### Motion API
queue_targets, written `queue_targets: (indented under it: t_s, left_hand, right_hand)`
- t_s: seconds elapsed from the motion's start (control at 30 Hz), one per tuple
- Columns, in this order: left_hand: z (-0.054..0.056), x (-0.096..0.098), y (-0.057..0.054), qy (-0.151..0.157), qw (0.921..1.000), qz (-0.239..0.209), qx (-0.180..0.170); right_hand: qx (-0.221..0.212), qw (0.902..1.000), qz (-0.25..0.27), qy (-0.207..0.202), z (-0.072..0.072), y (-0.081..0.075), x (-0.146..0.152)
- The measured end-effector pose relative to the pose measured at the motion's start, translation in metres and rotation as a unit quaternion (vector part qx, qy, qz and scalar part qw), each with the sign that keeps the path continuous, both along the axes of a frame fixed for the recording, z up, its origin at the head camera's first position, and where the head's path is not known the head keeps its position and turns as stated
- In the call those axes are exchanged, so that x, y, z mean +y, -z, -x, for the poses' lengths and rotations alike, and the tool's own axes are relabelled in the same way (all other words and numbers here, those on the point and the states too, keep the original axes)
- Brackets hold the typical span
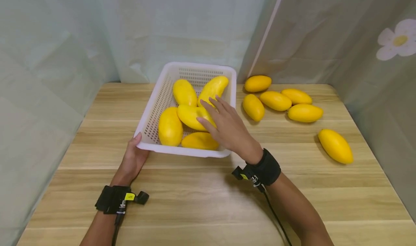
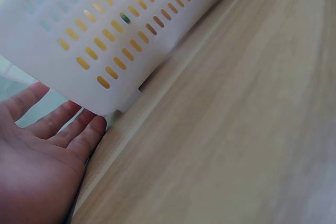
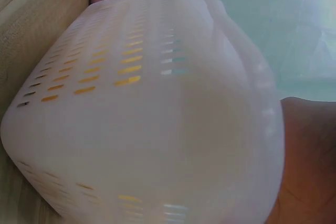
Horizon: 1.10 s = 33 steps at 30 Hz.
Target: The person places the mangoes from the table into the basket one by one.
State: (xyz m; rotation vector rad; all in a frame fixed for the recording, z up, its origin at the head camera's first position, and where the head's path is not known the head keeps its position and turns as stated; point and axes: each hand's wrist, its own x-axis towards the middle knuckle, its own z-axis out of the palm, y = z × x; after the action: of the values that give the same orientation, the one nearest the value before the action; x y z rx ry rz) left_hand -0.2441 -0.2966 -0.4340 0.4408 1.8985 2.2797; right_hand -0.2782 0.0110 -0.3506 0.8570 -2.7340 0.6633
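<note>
A white plastic basket [image 1: 152,94] with slotted walls stands on the wooden table and holds several yellow mangoes [image 1: 170,126]. My left hand [image 1: 132,161] grips its near left corner, the thumb over the rim. In the left wrist view the fingers [image 2: 79,129] lie along the outer wall at that corner. My right hand [image 1: 229,126] reaches over the basket's right rim, fingers spread above the mangoes, and overlaps the middle mango [image 1: 191,116] and an upper one [image 1: 212,89]. The right wrist view shows mostly the basket's outer wall [image 3: 131,129], with the right fingers hidden.
On the table [image 1: 195,199], right of the basket, several mangoes [image 1: 276,100] lie grouped near the back edge. A single mango [image 1: 335,146] lies apart, nearer the right edge. Pale curtains [image 1: 195,25] hang behind and at both sides.
</note>
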Motion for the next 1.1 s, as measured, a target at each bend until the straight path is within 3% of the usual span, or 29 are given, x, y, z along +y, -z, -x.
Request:
queue_targets:
  t_s: [0.43, 0.9, 1.1]
  left_hand:
    - [0.0, -0.005, 0.001, -0.003, 1.0, -0.005, -0.006]
    - [0.001, -0.007, 0.004, -0.007, 1.0, -0.005, -0.002]
    - [0.002, -0.008, 0.005, -0.004, 1.0, -0.006, 0.002]
  right_hand:
    - [-0.022, 0.9995, -0.004, 0.021, 0.005, -0.007, 0.011]
    - [0.012, 0.9963, 0.075, 0.04, 0.019, -0.012, 0.036]
    - [0.001, 0.9939, 0.095, 0.056, 0.026, -0.013, 0.048]
